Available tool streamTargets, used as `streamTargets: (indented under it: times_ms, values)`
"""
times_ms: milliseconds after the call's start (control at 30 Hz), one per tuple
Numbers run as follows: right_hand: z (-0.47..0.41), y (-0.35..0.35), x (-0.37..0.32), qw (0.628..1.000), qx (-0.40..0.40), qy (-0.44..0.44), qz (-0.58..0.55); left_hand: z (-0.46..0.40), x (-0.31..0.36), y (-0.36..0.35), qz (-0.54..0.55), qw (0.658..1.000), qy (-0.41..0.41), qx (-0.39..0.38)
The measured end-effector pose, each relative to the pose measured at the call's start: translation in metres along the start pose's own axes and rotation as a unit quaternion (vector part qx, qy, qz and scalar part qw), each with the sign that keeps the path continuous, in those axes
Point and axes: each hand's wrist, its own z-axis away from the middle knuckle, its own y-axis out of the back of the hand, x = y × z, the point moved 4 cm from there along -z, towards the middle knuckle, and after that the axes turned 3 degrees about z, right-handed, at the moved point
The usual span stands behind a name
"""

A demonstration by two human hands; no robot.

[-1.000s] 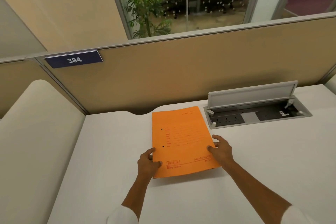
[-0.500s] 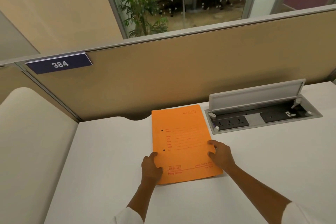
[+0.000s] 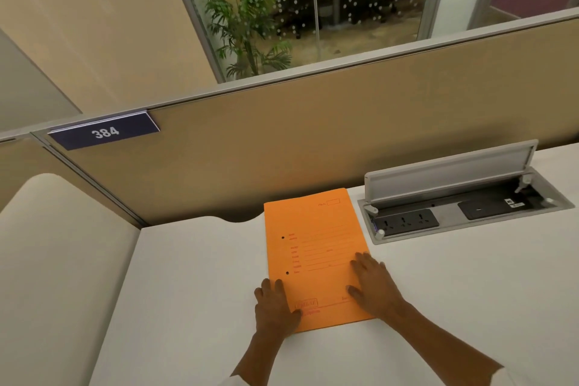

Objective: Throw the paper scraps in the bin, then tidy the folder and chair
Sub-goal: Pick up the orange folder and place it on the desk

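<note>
An orange folder (image 3: 313, 247) with red printing lies flat and closed on the white desk (image 3: 194, 291), its far edge close to the partition. My left hand (image 3: 274, 307) rests palm down over its near left corner, fingers together. My right hand (image 3: 374, 287) lies flat on its near right part, fingers spread and pressing on the cover. No paper scraps, bin or chair are in view.
An open socket box (image 3: 463, 207) with a raised grey lid is sunk into the desk right of the folder. A beige partition (image 3: 313, 135) with a "384" plate (image 3: 105, 131) runs behind. A cream side panel (image 3: 56, 260) stands on the left.
The folder has slid a little away from me toward the partition and lies straighter. Both hands went from gripping its near edges to lying flat on top.
</note>
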Motion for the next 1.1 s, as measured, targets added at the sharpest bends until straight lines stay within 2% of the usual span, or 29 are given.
streamTargets:
  times_ms: [200,867,1033,1100]
  values:
    - [-0.001,-0.023,-0.001,0.998,-0.055,0.014,0.041,0.002,0.001,-0.023,-0.078,0.992,-0.006,-0.096]
    - [-0.024,-0.016,-0.001,0.996,-0.084,-0.002,0.042,-0.025,0.007,-0.017,-0.086,0.986,0.061,-0.133]
    - [-0.025,-0.001,0.007,0.994,-0.105,0.034,0.019,-0.034,0.006,0.001,-0.061,0.986,0.042,-0.152]
    - [-0.02,0.006,0.015,0.996,-0.083,0.038,-0.014,-0.033,0.007,0.009,-0.038,0.989,0.032,-0.136]
